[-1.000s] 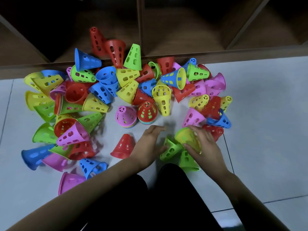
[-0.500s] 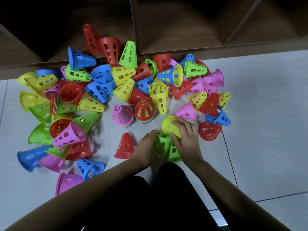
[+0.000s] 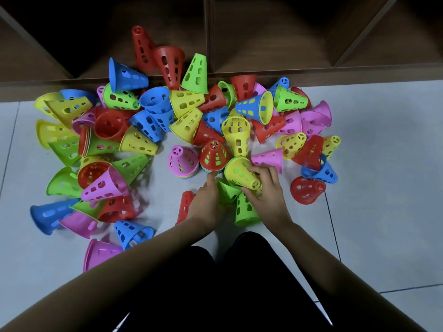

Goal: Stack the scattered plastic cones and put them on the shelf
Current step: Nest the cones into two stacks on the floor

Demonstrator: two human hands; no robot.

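Loose cones [image 3: 187, 125] cover the tiled floor [image 3: 383, 164] from 9 to 2 o'clock. Rough tally, since overlaps block an exact count: 14 red, 11 blue, 11 green, 11 yellow, 10 pink. A sideways stack [image 3: 100, 146] with a green outer cone lies at 9 o'clock, coloured rims showing at its mouth. The shelf [image 3: 263, 75] is at 12 o'clock, and two red cones poke into its left-of-centre bay. There are two upright stacks at centre, touching: a pink-topped stack [image 3: 183, 159] and, at its 3 o'clock, a red-topped stack [image 3: 213, 154]. Two hands are in view. The left hand [image 3: 206, 200] has its thumb up and sits against a green cone [image 3: 227, 190]. Its fingers are hidden, so I cannot tell whether it grips. The right hand [image 3: 268, 195] has fingers curled over and thumb under a yellow cone [image 3: 242, 172]. That cone is tilted with its mouth toward 10 o'clock, green shows through its holes, and it is just beside the red-topped stack. A second green cone [image 3: 247, 209] sits under the right wrist at 6 o'clock. One red cone [image 3: 308, 190] lies apart at 3 o'clock. Compared with 1 s ago, the yellow cone has moved toward 10 o'clock, nearer the red-topped stack. The left hand, then flat and open, is now tight against the green cone.
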